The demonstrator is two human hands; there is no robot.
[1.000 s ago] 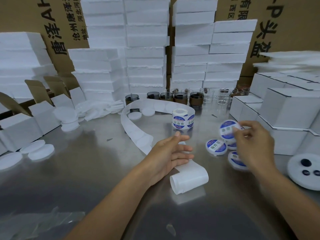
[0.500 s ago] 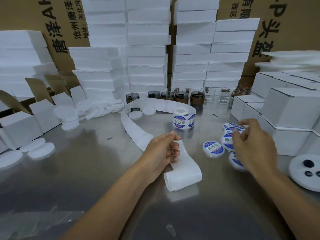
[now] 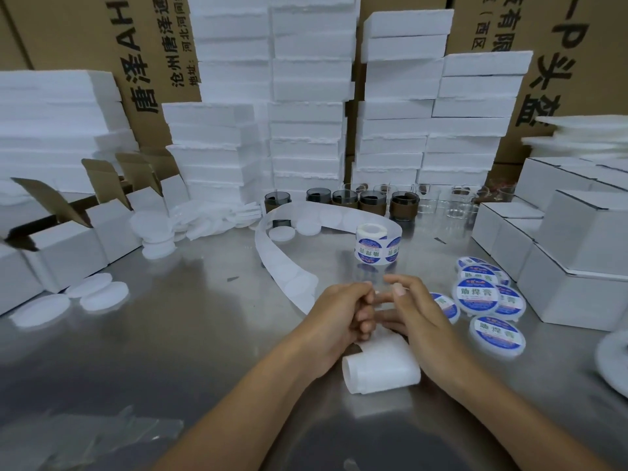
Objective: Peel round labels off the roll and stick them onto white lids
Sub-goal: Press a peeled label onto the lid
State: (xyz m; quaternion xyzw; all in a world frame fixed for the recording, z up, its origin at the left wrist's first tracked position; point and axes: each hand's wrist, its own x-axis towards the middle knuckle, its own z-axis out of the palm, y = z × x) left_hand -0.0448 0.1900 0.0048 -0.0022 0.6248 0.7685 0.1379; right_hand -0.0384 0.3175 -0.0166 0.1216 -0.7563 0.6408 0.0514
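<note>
The label roll [image 3: 373, 247], white with blue round labels, stands on the steel table [image 3: 190, 334]. Its white backing strip [image 3: 289, 273] loops back, left and down to my hands and ends in a curl [image 3: 380, 368]. My left hand [image 3: 339, 314] grips the strip with curled fingers. My right hand [image 3: 419, 314] reaches in from the right, and its thumb and fingertips meet the left fingers at the strip. Whether they pinch a label is hidden. Several labelled lids [image 3: 477, 295] lie to the right. Plain white lids [image 3: 98, 290] lie at the left.
White cartons [image 3: 577, 266] stand along the right edge and open cartons [image 3: 68, 246] along the left. Dark and clear glass jars [image 3: 373, 202] line the back in front of foam stacks [image 3: 306, 130]. A white disc [image 3: 611, 362] lies at far right.
My right hand left the labelled lids and moved left to meet my left hand at the strip. My left hand closed on the strip and drew it slightly nearer.
</note>
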